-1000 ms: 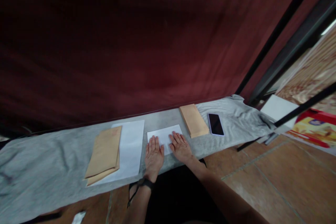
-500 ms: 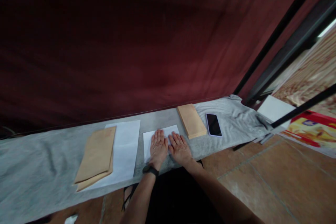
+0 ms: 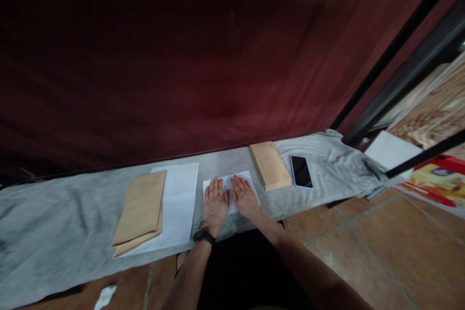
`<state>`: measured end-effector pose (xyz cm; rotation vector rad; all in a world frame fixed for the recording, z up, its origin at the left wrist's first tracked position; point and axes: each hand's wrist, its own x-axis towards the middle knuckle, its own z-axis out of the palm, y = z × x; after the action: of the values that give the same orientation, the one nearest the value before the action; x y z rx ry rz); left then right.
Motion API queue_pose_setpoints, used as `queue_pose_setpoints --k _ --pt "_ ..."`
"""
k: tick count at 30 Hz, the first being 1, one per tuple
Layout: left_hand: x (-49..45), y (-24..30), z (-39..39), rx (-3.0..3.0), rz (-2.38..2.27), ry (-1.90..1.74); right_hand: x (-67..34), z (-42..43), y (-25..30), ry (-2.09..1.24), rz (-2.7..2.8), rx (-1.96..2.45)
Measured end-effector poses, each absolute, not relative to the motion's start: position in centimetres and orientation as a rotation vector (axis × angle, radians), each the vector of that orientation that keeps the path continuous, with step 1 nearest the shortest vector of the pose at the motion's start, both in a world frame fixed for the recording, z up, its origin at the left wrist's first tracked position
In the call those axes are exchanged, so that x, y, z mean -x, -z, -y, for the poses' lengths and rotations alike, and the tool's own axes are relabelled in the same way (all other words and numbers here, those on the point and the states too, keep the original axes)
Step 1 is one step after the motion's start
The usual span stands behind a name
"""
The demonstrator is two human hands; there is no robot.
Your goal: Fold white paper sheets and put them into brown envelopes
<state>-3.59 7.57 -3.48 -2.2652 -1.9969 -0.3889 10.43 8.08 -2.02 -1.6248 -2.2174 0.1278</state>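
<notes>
My left hand (image 3: 215, 205) and my right hand (image 3: 244, 197) lie flat side by side, fingers stretched out, pressing on a small folded white paper (image 3: 228, 181) on a grey cloth (image 3: 72, 213). A black band sits on my left wrist. To the left lie brown envelopes (image 3: 140, 210) stacked on a white sheet (image 3: 179, 193). To the right of my hands rests a stack of tan envelopes (image 3: 269, 164), and beside it a dark phone (image 3: 301, 172).
A dark red curtain (image 3: 181, 58) hangs right behind the cloth-covered surface. Black metal bars (image 3: 395, 58) run diagonally at the right, with a white sheet (image 3: 392, 150) and a colourful box (image 3: 436, 179) beyond. Brown floor tiles (image 3: 381, 247) lie below; a crumpled white scrap (image 3: 105, 296) is on them.
My left hand has slid up from the paper's near left corner onto the paper, close beside my right hand. Both hands now lie further up on it.
</notes>
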Motion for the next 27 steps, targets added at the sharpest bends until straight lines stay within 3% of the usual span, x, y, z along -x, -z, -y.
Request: queue_pose_setpoints --k 27 --pt "4.1 3.3 -6.9 2.242 2.038 0.418 -13.5 -8.6 4.5 0.096 2.159 1.722"
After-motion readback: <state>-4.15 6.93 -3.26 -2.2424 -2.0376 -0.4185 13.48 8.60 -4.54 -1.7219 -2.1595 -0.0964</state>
